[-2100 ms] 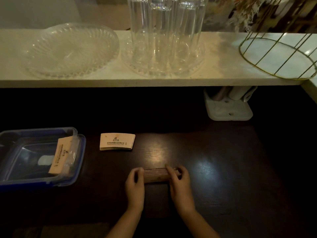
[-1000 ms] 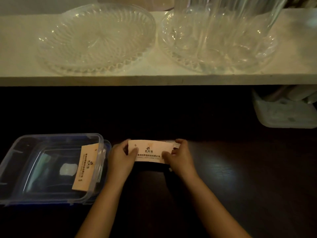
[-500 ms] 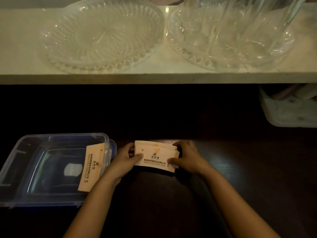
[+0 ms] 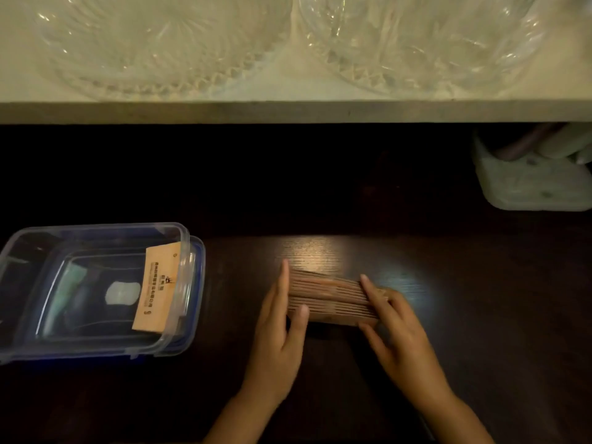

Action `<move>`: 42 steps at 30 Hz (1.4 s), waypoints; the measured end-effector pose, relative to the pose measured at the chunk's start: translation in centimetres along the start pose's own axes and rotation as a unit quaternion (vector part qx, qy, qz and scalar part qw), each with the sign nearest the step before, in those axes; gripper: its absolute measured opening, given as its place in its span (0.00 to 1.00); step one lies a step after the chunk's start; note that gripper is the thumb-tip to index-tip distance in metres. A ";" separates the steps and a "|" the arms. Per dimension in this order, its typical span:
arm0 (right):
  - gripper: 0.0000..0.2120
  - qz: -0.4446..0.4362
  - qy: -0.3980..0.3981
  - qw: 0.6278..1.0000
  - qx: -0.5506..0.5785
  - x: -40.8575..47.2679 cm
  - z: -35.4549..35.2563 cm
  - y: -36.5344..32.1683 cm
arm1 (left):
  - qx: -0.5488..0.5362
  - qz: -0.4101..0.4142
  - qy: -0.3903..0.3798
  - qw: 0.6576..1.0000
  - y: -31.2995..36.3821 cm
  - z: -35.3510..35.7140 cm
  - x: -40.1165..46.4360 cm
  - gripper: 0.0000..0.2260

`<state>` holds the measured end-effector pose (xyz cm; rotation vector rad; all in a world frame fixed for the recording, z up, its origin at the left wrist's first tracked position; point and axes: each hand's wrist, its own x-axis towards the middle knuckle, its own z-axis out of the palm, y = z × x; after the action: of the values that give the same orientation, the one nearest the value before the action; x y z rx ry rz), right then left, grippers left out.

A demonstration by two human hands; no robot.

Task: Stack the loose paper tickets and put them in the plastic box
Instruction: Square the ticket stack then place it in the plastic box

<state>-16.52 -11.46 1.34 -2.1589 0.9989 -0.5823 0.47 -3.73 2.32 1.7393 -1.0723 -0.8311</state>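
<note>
A thick stack of paper tickets stands on its long edge on the dark table, its layered edges facing up. My left hand presses flat against the stack's left end. My right hand clamps the right end, fingers over the top. To the left sits the clear plastic box with a blue rim. One loose ticket leans inside against the box's right wall.
A pale shelf overhangs the back of the table and carries two clear glass dishes. A light plastic holder stands at the back right under the shelf. Dark table surface lies right of my hands.
The tickets were held flat with their printed face up. Now both hands have turned the whole stack onto its edge and squeeze it from both ends, lower on the table.
</note>
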 end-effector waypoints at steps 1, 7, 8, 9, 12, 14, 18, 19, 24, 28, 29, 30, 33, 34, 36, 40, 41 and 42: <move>0.35 0.017 -0.006 1.000 -0.009 -0.7 0.3 0.4 | 0.021 -0.006 -0.020 1.000 -0.6 0.6 -0.4 0.25; 0.38 0.057 0.005 0.998 -0.026 -1.7 1.9 1.2 | 0.008 -0.037 -0.077 0.996 -3.2 0.8 -0.8 0.32; 0.38 0.057 0.014 0.998 -0.029 -1.7 1.7 1.2 | -0.006 -0.050 -0.082 0.995 -3.4 0.4 -0.7 0.34; 0.37 0.054 0.025 0.998 -0.032 -1.6 1.6 1.2 | -0.014 -0.059 -0.082 0.995 -3.7 0.1 -0.7 0.35; 0.37 0.057 0.033 0.997 -0.044 -1.6 1.6 1.4 | 0.010 -0.057 -0.075 0.995 -4.0 0.1 -0.6 0.32; 0.37 0.063 0.038 0.996 -0.052 -1.9 2.0 1.5 | 0.019 -0.048 -0.057 0.997 -4.0 0.6 -1.0 0.30; 0.37 0.061 0.041 0.996 -0.051 -1.8 2.3 1.8 | 0.001 -0.048 -0.051 0.998 -4.1 1.1 -0.9 0.30; 0.38 0.058 0.044 0.996 -0.051 -1.8 2.3 1.8 | 0.004 -0.045 -0.053 0.998 -4.2 1.0 -0.8 0.30; 0.39 0.061 0.043 0.996 -0.053 -1.7 2.3 1.7 | 0.096 -0.039 -0.081 0.991 -5.1 0.8 -0.7 0.28; 0.39 0.068 0.052 0.996 -0.036 -1.6 2.9 1.4 | 0.098 -0.058 -0.101 0.988 -5.6 1.0 -0.7 0.27; 0.39 0.067 0.052 0.996 -0.036 -1.7 2.9 1.5 | 0.100 -0.054 -0.106 0.988 -5.6 1.0 -0.7 0.27; 0.39 0.065 0.051 0.996 -0.040 -1.7 2.9 1.5 | 0.103 -0.049 -0.107 0.988 -5.6 0.9 -0.7 0.27; 0.39 0.055 0.051 0.996 -0.049 -2.0 2.6 1.7 | 0.114 -0.025 -0.070 0.991 -5.4 0.9 -0.7 0.27; 0.39 0.051 0.053 0.996 -0.048 -2.0 2.5 1.8 | 0.116 -0.017 -0.051 0.992 -5.2 1.0 -0.7 0.27; 0.39 0.039 0.049 0.997 -0.054 -1.9 2.2 2.1 | 0.111 -0.014 -0.017 0.994 -4.9 1.1 -0.5 0.26; 0.32 0.024 0.033 0.999 -0.004 -1.3 1.1 2.4 | 0.076 -0.068 -0.017 0.995 -4.5 0.2 -0.1 0.27; 0.31 0.039 0.025 0.999 0.020 -1.0 0.6 2.3 | 0.049 -0.067 -0.028 0.996 -4.1 -0.2 0.1 0.27; 0.29 0.065 0.015 0.997 0.049 -0.8 0.0 2.2 | 0.015 -0.067 -0.037 0.997 -3.4 -0.6 0.2 0.26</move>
<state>-18.07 -11.90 -0.32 -1.9878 1.0962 -0.5911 2.11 -2.97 -0.67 1.8327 -1.0304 -0.9735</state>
